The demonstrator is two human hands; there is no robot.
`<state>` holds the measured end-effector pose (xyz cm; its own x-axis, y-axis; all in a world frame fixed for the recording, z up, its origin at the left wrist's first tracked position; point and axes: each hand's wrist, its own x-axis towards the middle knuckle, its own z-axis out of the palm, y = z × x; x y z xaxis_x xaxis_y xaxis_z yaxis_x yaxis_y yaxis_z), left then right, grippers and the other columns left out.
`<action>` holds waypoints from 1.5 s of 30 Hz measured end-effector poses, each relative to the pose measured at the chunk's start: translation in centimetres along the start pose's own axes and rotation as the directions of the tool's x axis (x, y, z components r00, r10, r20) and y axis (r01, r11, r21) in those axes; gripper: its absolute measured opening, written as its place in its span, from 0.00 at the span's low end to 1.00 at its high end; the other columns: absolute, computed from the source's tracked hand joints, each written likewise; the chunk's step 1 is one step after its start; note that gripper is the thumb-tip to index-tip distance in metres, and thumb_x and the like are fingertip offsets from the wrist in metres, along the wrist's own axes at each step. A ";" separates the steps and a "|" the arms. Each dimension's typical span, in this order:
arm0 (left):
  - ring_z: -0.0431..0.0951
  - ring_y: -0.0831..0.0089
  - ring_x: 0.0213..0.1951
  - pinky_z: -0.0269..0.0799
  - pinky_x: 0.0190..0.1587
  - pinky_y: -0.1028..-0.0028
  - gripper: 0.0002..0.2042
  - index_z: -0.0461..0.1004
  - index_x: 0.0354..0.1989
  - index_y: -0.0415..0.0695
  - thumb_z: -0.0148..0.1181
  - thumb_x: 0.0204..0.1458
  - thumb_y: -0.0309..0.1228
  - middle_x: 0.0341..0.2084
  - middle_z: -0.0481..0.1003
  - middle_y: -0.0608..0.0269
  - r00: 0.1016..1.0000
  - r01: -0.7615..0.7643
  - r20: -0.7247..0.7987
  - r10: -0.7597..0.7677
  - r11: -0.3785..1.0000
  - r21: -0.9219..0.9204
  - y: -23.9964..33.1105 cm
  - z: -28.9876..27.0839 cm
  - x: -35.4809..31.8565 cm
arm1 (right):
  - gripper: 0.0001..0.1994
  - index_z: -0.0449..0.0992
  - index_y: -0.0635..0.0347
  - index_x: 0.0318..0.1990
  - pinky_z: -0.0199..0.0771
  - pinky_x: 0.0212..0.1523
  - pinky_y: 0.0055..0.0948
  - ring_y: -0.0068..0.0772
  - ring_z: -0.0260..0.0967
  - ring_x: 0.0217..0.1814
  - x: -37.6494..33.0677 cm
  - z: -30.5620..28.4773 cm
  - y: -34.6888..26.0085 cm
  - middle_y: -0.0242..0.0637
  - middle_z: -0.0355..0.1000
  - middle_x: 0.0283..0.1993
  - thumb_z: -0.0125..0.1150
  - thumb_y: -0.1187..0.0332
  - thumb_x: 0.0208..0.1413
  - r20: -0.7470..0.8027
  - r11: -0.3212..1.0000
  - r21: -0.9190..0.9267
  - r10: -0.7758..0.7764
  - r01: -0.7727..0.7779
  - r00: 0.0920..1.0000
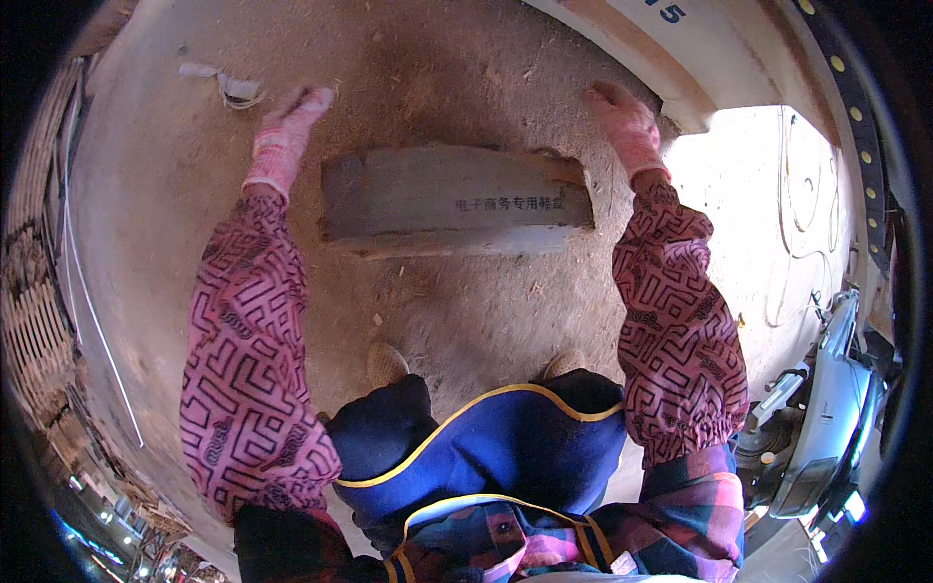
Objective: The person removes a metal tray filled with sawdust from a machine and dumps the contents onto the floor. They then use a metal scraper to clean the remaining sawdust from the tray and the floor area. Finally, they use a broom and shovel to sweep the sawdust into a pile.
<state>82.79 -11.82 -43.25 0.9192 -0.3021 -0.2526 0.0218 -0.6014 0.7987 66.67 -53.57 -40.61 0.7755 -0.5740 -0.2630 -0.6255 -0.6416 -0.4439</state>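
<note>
A long, dull grey-brown cardboard box [389,194] with dark printed characters on its face lies on the dirt ground in front of my feet. My left hand [294,126], in a pink knitted glove, is beyond the box's left end, its fingers loosely bent inward. Past the box's right end is my right hand [625,124], gloved the same way, with fingers also curved inward. Neither hand touches the box, and nothing shows in either. Pink patterned sleeve covers run up both forearms. A blue apron [486,442] with yellow trim hangs over my lap.
A crumpled white scrap [233,85] lies near my left hand. A large pale curved panel [719,49] rises at the upper right. A light-blue vehicle, perhaps a scooter [821,418], stands at the right, near a loose cable [780,243]. Stacked slatted wood [39,330] lines the left edge.
</note>
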 end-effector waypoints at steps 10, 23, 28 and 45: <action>0.58 0.64 0.67 0.56 0.67 0.65 0.27 0.58 0.68 0.48 0.52 0.61 0.40 0.66 0.59 0.57 0.936 0.298 0.078 -0.344 0.654 -0.696 -18.1 6.3 -22.3 | 0.48 0.40 0.58 0.73 0.59 0.68 0.37 0.48 0.52 0.73 -18.7 10.9 14.4 0.51 0.51 0.72 0.66 0.77 0.47 0.169 0.917 0.398 -0.082 0.008 0.982; 0.69 0.54 0.60 0.61 0.61 0.64 0.44 0.65 0.62 0.34 0.51 0.50 0.65 0.57 0.72 0.50 0.953 0.291 0.016 -0.301 0.932 0.216 3.5 2.5 -4.9 | 0.43 0.51 0.47 0.72 0.67 0.59 0.39 0.49 0.66 0.63 -2.6 3.4 -1.4 0.51 0.65 0.64 0.55 0.36 0.54 0.373 0.985 0.139 0.047 -0.106 0.927; 0.64 0.48 0.63 0.58 0.64 0.62 0.47 0.67 0.61 0.35 0.47 0.48 0.70 0.59 0.67 0.42 0.943 0.252 0.128 -0.307 0.911 0.327 3.0 3.9 -3.7 | 0.35 0.66 0.59 0.64 0.67 0.58 0.34 0.46 0.71 0.53 -3.3 5.6 3.1 0.44 0.73 0.54 0.54 0.41 0.59 0.244 0.906 -0.156 -0.351 0.394 0.904; 0.74 0.61 0.54 0.68 0.56 0.70 0.27 0.70 0.58 0.36 0.55 0.59 0.47 0.52 0.75 0.50 0.637 -0.689 0.238 0.734 0.403 0.603 16.1 1.4 -5.7 | 0.32 0.61 0.64 0.65 0.65 0.61 0.34 0.38 0.65 0.61 -8.0 -3.8 7.6 0.44 0.64 0.62 0.54 0.49 0.61 0.180 0.399 0.905 -0.054 -0.144 0.982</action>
<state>77.33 -20.82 -29.74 0.5079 -0.8092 0.2953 -0.8614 -0.4799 0.1665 55.44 -55.79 -38.65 0.8108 -0.4376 -0.3887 -0.2835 0.2873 -0.9149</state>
